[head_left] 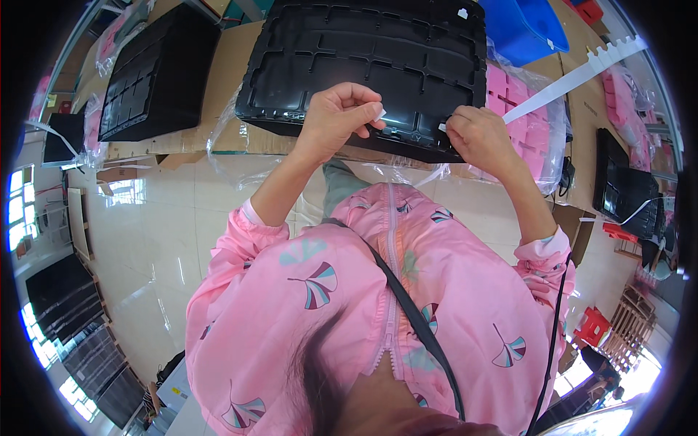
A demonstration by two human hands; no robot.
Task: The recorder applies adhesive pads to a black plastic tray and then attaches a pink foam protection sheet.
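Crate (363,62), long axis crosswise; left hand (338,120) pinching white scrap (381,114), right hand (480,138) apparently likewise

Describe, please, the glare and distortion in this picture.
Head view: bright highlights mark the central black box; head view: the windows at far left are blown out to white; head view: the fisheye lens bends straight edges near the black rim.

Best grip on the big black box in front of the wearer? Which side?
Probably a two-handed grip on the left and right walls of the black box, coming in from both sides. Its ribbed top looks too broad to pinch. The left side seems roomier; the right has pink pieces in clear plastic and the blue bin close by.
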